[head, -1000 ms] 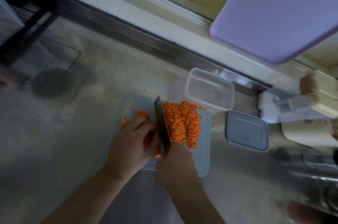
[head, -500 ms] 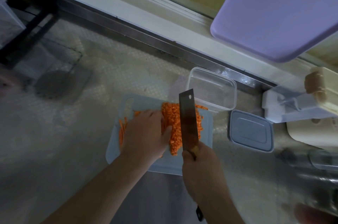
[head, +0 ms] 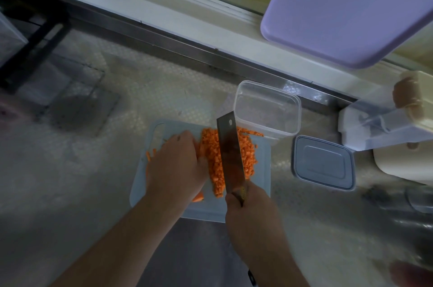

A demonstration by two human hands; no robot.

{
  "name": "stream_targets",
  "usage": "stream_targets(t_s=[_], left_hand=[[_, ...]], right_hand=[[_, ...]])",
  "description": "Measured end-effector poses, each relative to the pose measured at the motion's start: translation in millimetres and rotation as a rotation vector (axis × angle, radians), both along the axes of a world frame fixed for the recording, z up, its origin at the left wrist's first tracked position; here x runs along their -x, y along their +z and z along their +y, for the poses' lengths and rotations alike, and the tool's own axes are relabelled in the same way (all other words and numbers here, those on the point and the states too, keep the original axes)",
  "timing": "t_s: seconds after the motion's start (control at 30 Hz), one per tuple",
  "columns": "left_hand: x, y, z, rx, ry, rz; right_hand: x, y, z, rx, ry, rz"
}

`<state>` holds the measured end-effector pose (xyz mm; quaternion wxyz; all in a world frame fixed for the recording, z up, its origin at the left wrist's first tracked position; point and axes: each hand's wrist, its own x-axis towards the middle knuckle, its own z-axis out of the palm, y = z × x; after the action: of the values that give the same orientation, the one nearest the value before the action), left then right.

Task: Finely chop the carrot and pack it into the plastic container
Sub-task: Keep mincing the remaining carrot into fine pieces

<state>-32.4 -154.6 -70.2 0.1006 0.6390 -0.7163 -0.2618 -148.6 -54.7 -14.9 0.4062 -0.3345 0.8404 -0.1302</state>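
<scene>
Right hand grips a cleaver flat over diced carrot, left hand resting open beside it; scooping into the empty container likely follows.

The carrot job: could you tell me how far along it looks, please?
Mostly chopped: a pile of diced carrot lies on the cutting board. In hand: the right hand holds the cleaver flat over the pile, while the left hand rests on the board beside uncut strips. Left: the plastic container is empty and its lid lies off.
</scene>
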Motion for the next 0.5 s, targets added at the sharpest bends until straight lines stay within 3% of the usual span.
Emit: stream_targets(t_s=[0.3,0.5], left_hand=[[-15,-11,9,0.137,-0.114,0.105],[-19,-14,7,0.103,-0.072,0.126]], right_hand=[[-10,-9,-10,-0.043,0.036,-0.007],[-16,-13,-15,-0.044,0.052,0.015]])
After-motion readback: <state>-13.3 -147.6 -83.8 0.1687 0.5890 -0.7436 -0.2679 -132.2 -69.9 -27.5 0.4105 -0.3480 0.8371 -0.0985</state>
